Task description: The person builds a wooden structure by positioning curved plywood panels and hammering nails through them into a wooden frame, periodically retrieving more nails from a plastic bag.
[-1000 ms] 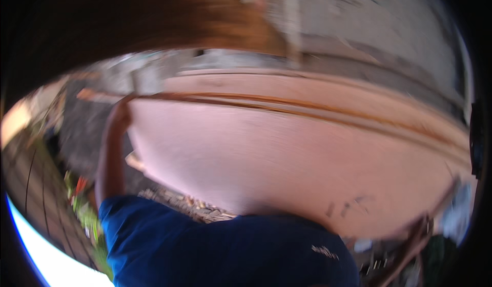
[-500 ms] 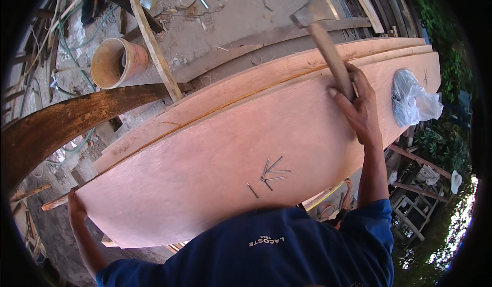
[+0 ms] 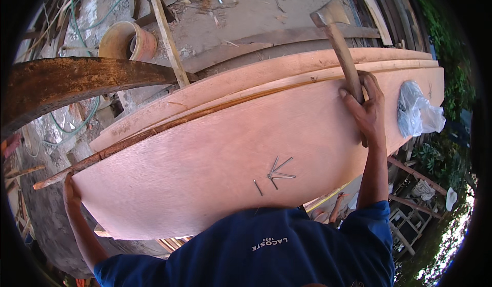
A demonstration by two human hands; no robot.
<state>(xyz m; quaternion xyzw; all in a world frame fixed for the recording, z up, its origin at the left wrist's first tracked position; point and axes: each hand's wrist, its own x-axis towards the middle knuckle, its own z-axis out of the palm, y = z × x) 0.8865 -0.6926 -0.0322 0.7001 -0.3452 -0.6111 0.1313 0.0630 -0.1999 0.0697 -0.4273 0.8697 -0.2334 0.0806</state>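
My right hand (image 3: 370, 105) is closed round the wooden handle of a hatchet (image 3: 344, 56), its metal head raised toward the far side. The hatchet is over the right part of a long, pale reddish wooden board (image 3: 205, 154). At the board's left end my left hand (image 3: 72, 192) grips the edge near the far corner; some of its fingers are hidden. Several nails (image 3: 279, 173) lie in a loose cluster on the board, with a single nail (image 3: 258, 187) a little to their left. Along the far edge runs a rough brown wooden strip (image 3: 97, 156).
Beyond the strip lies another long board (image 3: 215, 84). A clear plastic bag (image 3: 417, 110) rests at the right end. A dark curved timber (image 3: 82, 82) crosses the left, before a dirty bucket (image 3: 128, 41). Another person's arm (image 3: 336, 207) shows below the board's near edge.
The near board's left part has shifted toward me against the brown strip, exposing more of the strip. My right hand still holds the hatchet aloft. The whole view has moved slightly.
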